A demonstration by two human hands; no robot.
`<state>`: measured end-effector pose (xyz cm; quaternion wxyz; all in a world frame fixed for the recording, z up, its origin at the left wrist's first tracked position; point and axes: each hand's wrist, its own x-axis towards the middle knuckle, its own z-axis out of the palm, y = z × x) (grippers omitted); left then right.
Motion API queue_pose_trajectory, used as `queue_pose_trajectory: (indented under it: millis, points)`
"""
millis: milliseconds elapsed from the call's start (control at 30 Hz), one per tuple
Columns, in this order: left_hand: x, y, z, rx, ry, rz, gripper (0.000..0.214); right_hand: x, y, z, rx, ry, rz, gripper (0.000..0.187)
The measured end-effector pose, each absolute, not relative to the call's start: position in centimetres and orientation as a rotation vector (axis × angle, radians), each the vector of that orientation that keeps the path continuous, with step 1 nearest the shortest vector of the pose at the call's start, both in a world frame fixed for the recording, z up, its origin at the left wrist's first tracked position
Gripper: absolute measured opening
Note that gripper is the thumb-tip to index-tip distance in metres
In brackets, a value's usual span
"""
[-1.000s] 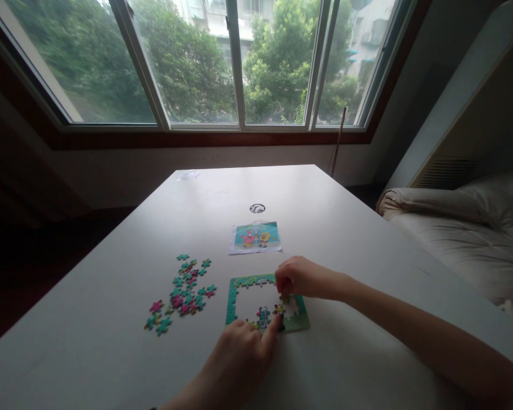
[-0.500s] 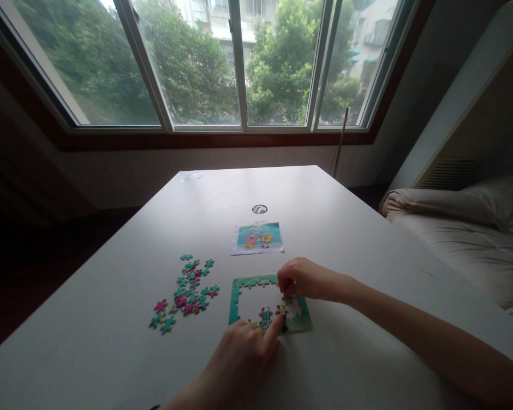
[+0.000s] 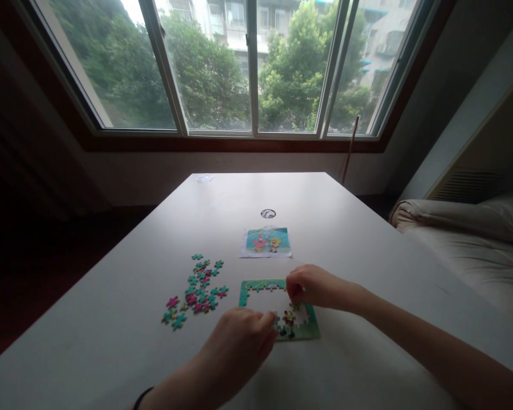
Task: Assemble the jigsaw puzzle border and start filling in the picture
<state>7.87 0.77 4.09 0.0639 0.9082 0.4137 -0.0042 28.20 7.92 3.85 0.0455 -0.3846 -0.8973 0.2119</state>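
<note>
A partly assembled jigsaw puzzle (image 3: 242, 297) lies flat on the table, its green and teal border framing a bare middle. My right hand (image 3: 314, 285) reaches over the upper right side, fingers pinched at some yellowish puzzle pieces (image 3: 294, 306). My left hand (image 3: 243, 341) is closed at the lower left and covers that corner; what its fingertips hold, if anything, is hidden. Joined yellow and red pieces (image 3: 289, 317) show between the hands. Left of the puzzle lies a heap of loose puzzle pieces (image 3: 203, 296), teal and pink. A printed cartoon picture (image 3: 268, 242) lies behind the puzzle.
The white table (image 3: 154, 273) stretches toward a wide window (image 3: 214, 80). A round black-and-white mark (image 3: 268, 213) sits beyond the picture, and clear plastic (image 3: 203, 179) lies at the far left corner. A pale sofa (image 3: 457, 245) stands at the right.
The view has shifted, so everything sits a little further right and lower. My left index finger, earlier stretched onto the joined pieces, has drawn back left and curled. My right hand stays over the puzzle's right side.
</note>
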Motion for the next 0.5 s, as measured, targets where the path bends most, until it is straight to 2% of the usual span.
queue_pose_trajectory:
  millis: [267, 500]
  points:
    - [0.4, 7.4, 7.5, 2.572, 1.76, -0.115, 0.016, 28.6, 8.0, 3.2, -1.119, -2.741, 0.67, 0.01]
    - [-6.1, 10.2, 8.6, 2.444, 1.836, -0.27, 0.014, 28.2, 7.9, 4.0, -1.135, -2.769, 0.699, 0.011]
